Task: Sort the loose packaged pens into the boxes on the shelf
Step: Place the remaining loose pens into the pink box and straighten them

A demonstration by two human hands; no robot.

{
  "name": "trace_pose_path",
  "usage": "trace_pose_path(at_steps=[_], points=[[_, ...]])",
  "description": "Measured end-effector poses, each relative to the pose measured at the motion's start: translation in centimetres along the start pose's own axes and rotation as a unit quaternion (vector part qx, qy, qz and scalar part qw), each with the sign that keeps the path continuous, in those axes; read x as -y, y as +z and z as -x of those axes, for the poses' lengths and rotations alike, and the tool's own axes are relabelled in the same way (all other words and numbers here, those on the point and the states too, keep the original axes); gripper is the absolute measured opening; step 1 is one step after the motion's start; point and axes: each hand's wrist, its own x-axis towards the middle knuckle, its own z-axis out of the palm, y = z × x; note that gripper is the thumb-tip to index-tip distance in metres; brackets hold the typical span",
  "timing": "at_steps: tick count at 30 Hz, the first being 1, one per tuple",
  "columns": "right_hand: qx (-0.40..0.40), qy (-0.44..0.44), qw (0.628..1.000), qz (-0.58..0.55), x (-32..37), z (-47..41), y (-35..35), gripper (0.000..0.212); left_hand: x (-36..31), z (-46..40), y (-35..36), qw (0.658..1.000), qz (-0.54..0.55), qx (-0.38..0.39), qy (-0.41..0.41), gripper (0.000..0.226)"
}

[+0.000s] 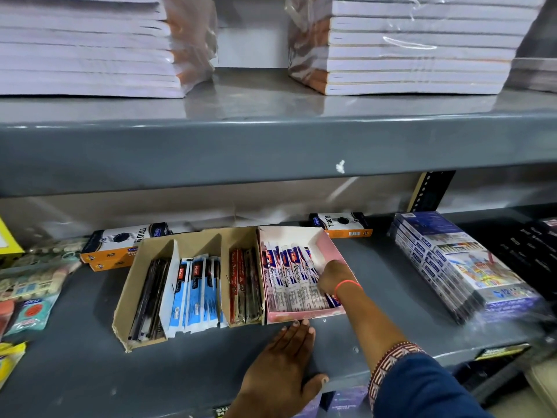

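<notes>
A pink box point(330, 242) on the grey shelf point(391, 297) holds several white, blue and red packaged pens point(289, 267). My right hand point(330, 277) reaches into the box's right side, its fingers curled down among the packets; whether it grips one I cannot tell. Left of it stands a brown cardboard box point(144, 251) with three compartments: dark pen packs point(150, 297), blue and white packs point(196, 294), red and dark packs point(244, 285). My left hand point(283, 366) lies flat on the shelf, fingertips touching the pink box's front edge, holding nothing.
Orange and black boxes point(120, 245) lie behind the cardboard box, another point(342, 224) behind the pink one. A stack of blue crayon boxes point(458, 267) sits at right. Blister packs point(30, 285) crowd the left. Notebook stacks point(416, 46) fill the upper shelf.
</notes>
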Motion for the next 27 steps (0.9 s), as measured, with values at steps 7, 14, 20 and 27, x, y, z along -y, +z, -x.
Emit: trace_pose_path(at_steps=[7,14,20,27], points=[[-0.028,-0.016,0.999,-0.016,0.9,0.1,-0.2,0.026,0.0,-0.1,0.3,1.0,0.005,0.007,0.009,0.069],[-0.139,-0.194,0.963,0.126,1.2,0.0,-3.0,0.037,0.0,0.0,0.0,1.0,0.002,0.009,0.001,0.072],[-0.214,-0.331,0.875,0.283,0.4,-0.2,-2.3,0.032,0.2,0.0,0.6,1.0,0.014,0.015,-0.015,0.075],[-0.052,-0.208,0.944,-0.252,0.8,-0.8,-2.3,0.034,0.2,0.0,0.2,1.0,0.009,0.026,-0.012,0.07]])
